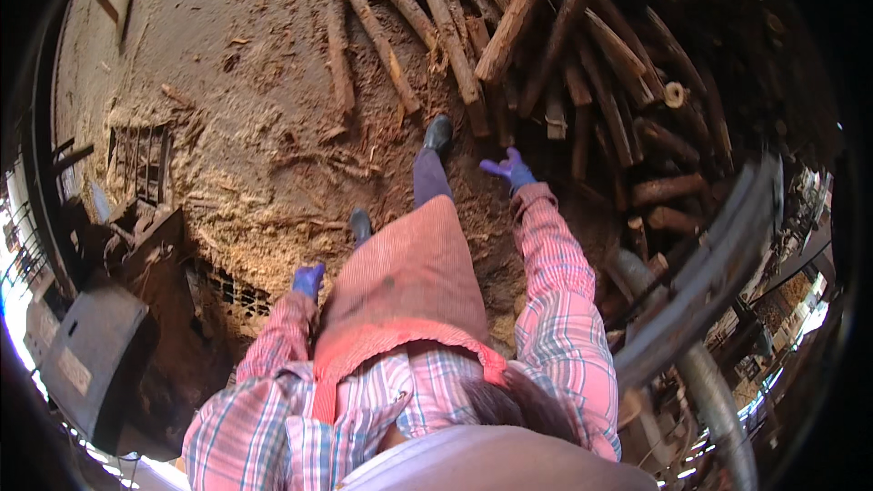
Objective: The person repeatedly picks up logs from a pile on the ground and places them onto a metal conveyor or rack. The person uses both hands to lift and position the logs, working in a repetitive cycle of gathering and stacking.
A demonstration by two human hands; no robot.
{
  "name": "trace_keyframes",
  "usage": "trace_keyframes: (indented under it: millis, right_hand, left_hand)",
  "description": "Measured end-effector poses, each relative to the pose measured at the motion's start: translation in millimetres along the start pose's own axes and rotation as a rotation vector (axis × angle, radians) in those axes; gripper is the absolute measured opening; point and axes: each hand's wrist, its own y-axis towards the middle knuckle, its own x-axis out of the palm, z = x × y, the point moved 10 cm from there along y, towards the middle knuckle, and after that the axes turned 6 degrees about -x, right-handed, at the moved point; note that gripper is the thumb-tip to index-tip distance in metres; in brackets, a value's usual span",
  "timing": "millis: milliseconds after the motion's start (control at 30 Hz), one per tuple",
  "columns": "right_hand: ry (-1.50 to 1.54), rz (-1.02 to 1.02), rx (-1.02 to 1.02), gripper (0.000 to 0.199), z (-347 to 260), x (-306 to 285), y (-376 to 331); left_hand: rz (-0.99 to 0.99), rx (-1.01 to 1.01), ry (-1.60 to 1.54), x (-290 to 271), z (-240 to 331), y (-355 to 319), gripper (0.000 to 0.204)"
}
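Observation:
Both my hands wear purple-blue gloves. My right hand (509, 168) reaches forward, open, thumb and fingers spread, with nothing in it. It is nearest to the lower ends of the logs (452, 36) in the pile, apart from them as far as I can see. Down beside my red apron (400, 273) hangs my left hand (309, 280), foreshortened; its thumb appears apart from the fingers, and no object shows in it. Two bark-covered logs, a thin one (338, 41) and a paler one (382, 47), lie on the ground left of the pile.
My dark boot (438, 133) stands forward near the log ends. Bark scraps and sawdust (236, 209) cover the ground. At left are a floor grate (138, 164) and a dark metal machine housing (91, 359). A long dark beam (700, 282) and a metal pipe (718, 409) flank my right.

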Motion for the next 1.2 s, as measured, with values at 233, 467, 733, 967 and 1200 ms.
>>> trace_keyframes:
  millis: [233,467,733,967,1200]
  right_hand:
    - [0.648,0.528,0.152,0.087,-53.7,-153.0,285.5]
    - [0.711,0.712,-0.254,0.082,-121.0,-159.4,365.5]
    - [1.218,0.080,-0.251,0.043,-121.1,-98.7,233.5]
    - [1.602,-0.351,0.195,0.058,-177.0,-24.7,-103.5]
    - [0.951,-0.218,-0.308,0.071,-149.8,4.8,-339.9]
  left_hand:
    - [-0.012,0.072,-0.155,126.3,54.0,-17.9,0.049]
    - [0.139,-0.056,-0.091,180.0,106.0,-74.8,0.051]
    - [-0.051,-0.080,-0.399,174.3,140.2,-65.8,0.036]
    - [-0.369,0.350,-0.474,216.1,305.5,-147.1,0.033]
    - [-0.891,0.179,-0.606,330.6,295.0,-235.5,0.052]
